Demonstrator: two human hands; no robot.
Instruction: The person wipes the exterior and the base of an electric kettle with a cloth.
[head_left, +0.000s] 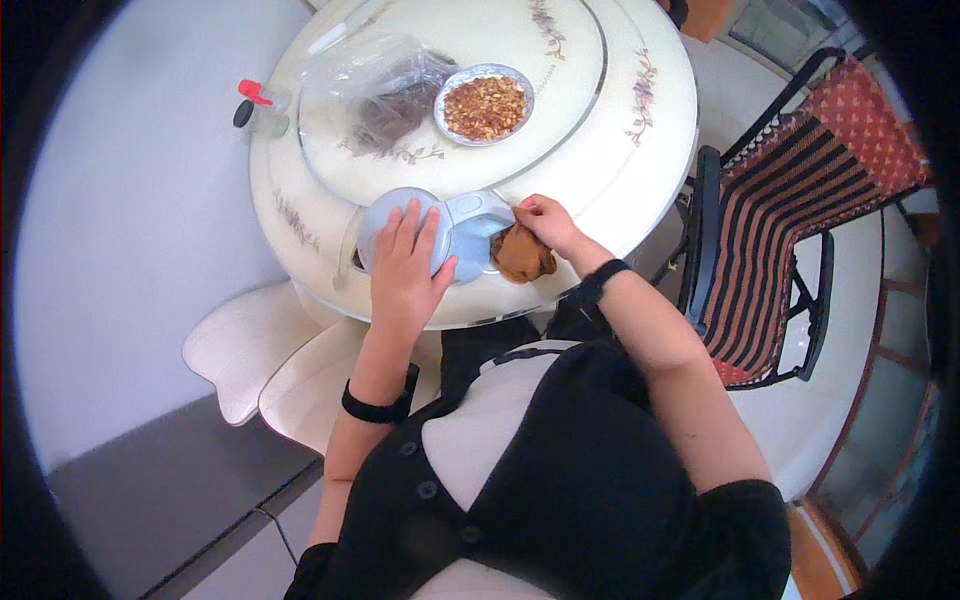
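Note:
My left hand (405, 262) lies palm down with fingers spread on the rounded lid of a light blue-grey kitchen appliance (471, 251), which has a handle on its right side. It rests on the near edge of a round white table (592, 217). Beside the handle, my right hand (551, 225) pinches the upper edge of a crumpled brown cloth (521, 256). The cloth hangs against the appliance's right side and hides part of it.
Behind the appliance, a raised turntable (420, 176) carries a patterned bowl (530, 105) of chopped nut-like pieces (484, 109) and a clear plastic bag (397, 105) with dark contents. Red-capped (255, 92) and black-capped (243, 114) containers stand left. A striped chair (780, 232) is right, a wall (135, 225) left.

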